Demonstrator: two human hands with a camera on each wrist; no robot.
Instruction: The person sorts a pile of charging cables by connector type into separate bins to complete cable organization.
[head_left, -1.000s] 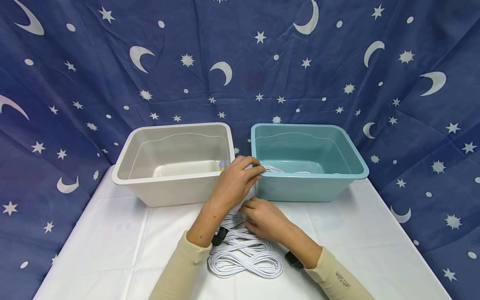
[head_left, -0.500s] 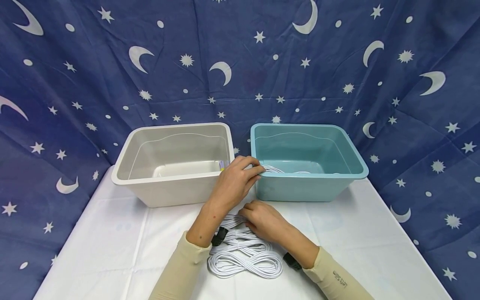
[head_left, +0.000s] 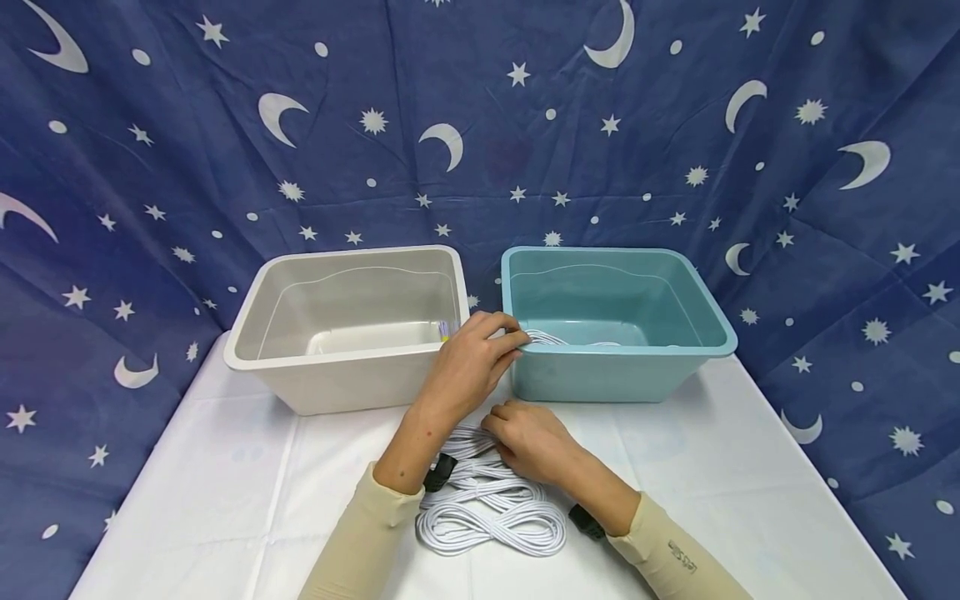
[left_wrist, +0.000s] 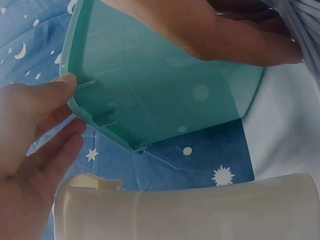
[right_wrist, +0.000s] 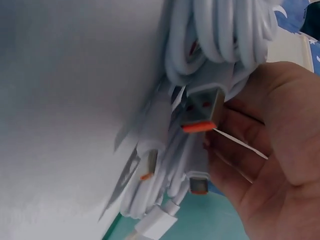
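Observation:
At the near left corner of the teal bin point(head_left: 600, 379), my left hand point(head_left: 468, 354) pinches the rim, with the thumb point(left_wrist: 62, 87) against it in the left wrist view. Below, on the white cloth, lie several bundles of white cable point(head_left: 491, 527), the front one looped in a figure eight. My right hand point(head_left: 536, 442) holds a bundle at the far end of the row, its fingers partly hidden behind it. The right wrist view shows a USB plug point(right_wrist: 202, 110) with an orange tip beside those fingers, and smaller plugs point(right_wrist: 198, 185) hanging near it.
A beige bin point(head_left: 360, 383) stands left of the teal one, with a small purple and yellow item point(head_left: 444, 331) inside. White cables point(head_left: 546, 337) lie in the teal bin. Behind both hangs a blue curtain point(head_left: 480, 125) with moons and stars.
My right hand has shifted very slightly to the right at the cable bundle. My left hand stays on the teal bin's rim.

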